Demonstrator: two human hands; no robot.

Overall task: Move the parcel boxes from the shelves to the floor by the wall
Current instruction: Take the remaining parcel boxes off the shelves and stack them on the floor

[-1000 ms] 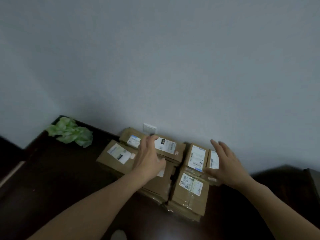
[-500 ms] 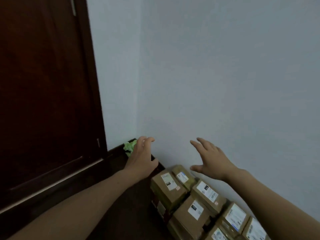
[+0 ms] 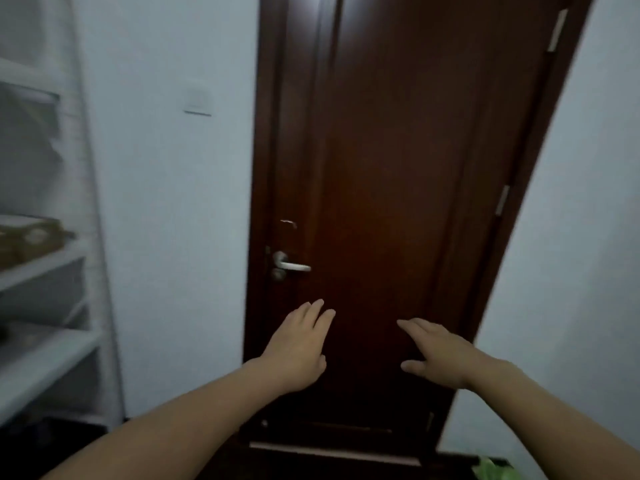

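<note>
My left hand [image 3: 300,348] and my right hand [image 3: 440,355] are both held out in front of me, fingers spread, holding nothing, in front of a dark brown door. A white shelf unit [image 3: 52,265] stands at the far left. A blurred brown parcel box [image 3: 31,240] lies on its middle shelf. The stack of parcel boxes on the floor by the wall is out of view.
The dark wooden door [image 3: 391,202] with a silver handle [image 3: 292,266] fills the centre. A light switch [image 3: 197,102] sits on the pale wall between door and shelves. Something green [image 3: 493,471] lies on the dark floor at the bottom right.
The view has swung left, away from the stacked boxes by the wall, past the corner to the door and shelves. Both hands stayed empty and rose with the turn.
</note>
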